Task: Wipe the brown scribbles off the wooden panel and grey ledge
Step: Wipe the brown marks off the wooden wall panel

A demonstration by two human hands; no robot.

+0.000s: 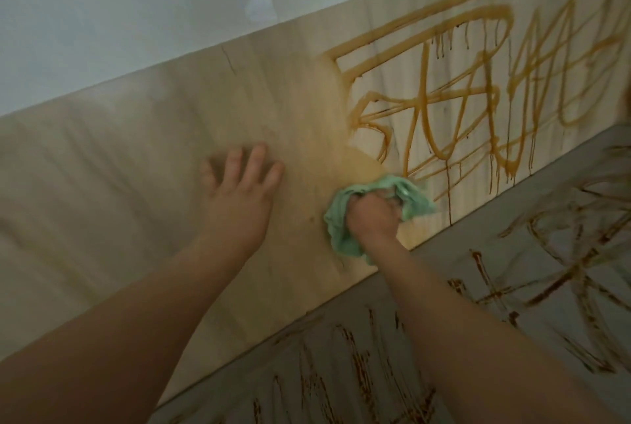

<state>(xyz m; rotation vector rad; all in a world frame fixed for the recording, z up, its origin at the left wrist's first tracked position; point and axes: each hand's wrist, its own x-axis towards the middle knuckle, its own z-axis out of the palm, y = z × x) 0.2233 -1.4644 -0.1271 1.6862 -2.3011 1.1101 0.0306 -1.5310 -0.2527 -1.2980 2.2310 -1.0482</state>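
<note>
Left grip: your left grip is released, its fingers spread flat against the pale wooden panel near the middle.
Right grip: your right grip is clenched round a bunched mint-green cloth, pressing it to the panel just above the bottom edge.
Panel marks: dripping brown scribbles fill the panel's right part, starting just beside the cloth; a hazy tan smear borders them on the left.
Ledge: the grey ledge meets the panel's bottom edge, streaked with dark brown scrawl.
Wall: a white wall rises above the panel's top edge.
</note>
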